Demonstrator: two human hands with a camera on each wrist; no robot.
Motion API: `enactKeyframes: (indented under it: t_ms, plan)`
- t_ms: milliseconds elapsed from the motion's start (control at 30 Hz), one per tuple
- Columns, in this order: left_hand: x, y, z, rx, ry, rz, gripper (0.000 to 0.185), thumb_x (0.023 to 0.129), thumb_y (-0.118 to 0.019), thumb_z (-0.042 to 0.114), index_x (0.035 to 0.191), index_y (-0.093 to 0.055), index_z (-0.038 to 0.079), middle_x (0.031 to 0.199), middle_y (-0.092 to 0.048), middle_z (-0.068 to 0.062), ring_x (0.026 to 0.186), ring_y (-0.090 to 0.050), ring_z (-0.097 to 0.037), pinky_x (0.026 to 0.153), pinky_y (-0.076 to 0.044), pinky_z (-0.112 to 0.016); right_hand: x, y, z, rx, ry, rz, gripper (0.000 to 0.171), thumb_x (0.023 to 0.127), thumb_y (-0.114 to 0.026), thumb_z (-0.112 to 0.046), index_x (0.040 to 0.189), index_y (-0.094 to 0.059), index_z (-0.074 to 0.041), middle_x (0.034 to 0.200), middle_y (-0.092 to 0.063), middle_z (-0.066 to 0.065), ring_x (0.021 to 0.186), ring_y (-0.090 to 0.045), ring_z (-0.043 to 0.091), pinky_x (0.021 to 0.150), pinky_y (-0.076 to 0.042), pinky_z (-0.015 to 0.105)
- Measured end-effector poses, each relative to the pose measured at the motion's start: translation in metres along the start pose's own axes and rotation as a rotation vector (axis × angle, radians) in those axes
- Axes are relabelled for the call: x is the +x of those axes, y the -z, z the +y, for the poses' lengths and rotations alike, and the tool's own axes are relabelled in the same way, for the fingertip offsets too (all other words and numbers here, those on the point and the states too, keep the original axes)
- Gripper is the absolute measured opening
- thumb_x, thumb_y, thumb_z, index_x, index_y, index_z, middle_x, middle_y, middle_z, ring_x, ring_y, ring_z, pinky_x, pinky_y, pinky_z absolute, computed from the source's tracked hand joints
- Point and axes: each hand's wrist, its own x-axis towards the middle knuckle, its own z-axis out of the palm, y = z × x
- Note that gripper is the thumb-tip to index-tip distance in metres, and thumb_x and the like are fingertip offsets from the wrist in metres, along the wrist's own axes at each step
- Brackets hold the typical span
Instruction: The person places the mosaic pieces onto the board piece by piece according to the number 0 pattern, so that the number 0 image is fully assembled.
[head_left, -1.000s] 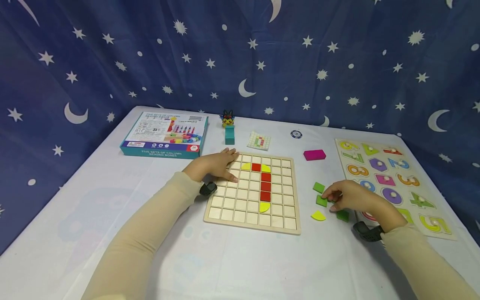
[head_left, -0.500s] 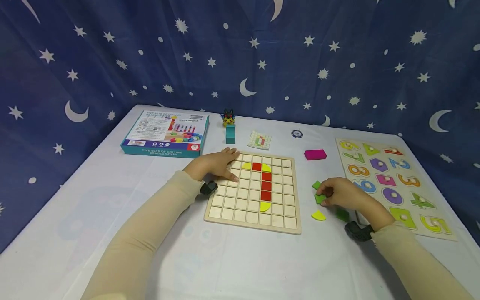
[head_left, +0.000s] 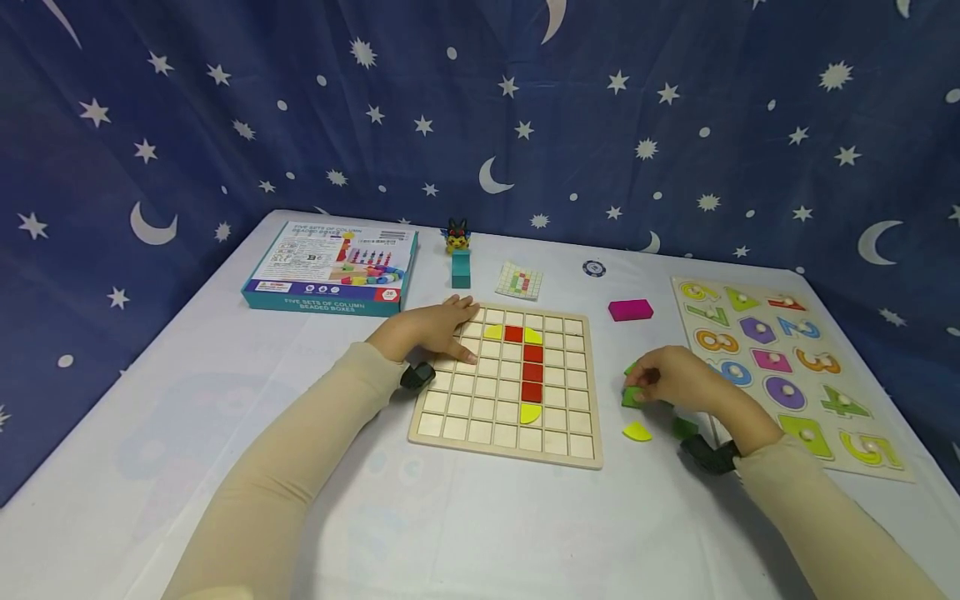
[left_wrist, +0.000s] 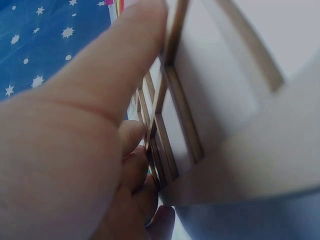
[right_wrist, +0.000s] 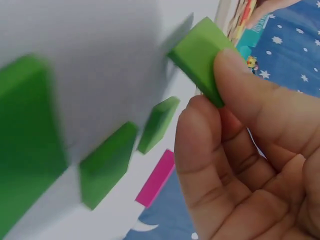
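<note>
Readable print: one box and one number puzzle

The teal box (head_left: 330, 268) in the upper left of the table carries white capitals on its near side reading "FIVE SETS OF COLUMN BEADED BOXES"; the same words run along the top edge of its lid but are too small to make out surely, and the rest of the lid print is illegible. The number puzzle board (head_left: 791, 371) at the right edge shows coloured digits: 6 at its upper left, then 7, 8, 2, 3, 0, 4 and 5 at the lower right. The small round token (head_left: 593, 268) bears marks too fine to read.
</note>
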Motion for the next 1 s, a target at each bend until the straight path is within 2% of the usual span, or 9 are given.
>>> enactKeyframes:
  t_ms: [367, 1000]
  plan:
    - [-0.001, 0.0, 0.0, 0.011, -0.023, 0.007, 0.096, 0.081, -0.066, 0.046, 0.149, -0.009, 0.01, 0.156, 0.0, -0.009, 0.143, 0.005, -0.028, 0.114, -0.007, -0.046, 0.017, -0.006, -0.029, 0.066, 0.032, -0.006, 0.009, 0.077, -0.07, -0.004, 0.086, -0.069, -0.005, 0.071, -0.055, 0.0, 0.067, -0.047, 0.014, 0.059, -0.039, 0.027]
    - [-0.002, -0.001, 0.0, 0.022, -0.031, 0.01, 0.096, 0.082, -0.065, 0.045, 0.149, -0.008, 0.008, 0.156, 0.0, -0.011, 0.142, 0.005, -0.028, 0.115, -0.009, -0.046, 0.051, -0.034, -0.094, 0.143, 0.16, -0.118, 0.007, 0.075, -0.073, -0.004, 0.081, -0.07, -0.007, 0.068, -0.059, -0.001, 0.065, -0.05, 0.012, 0.06, -0.044, 0.024]
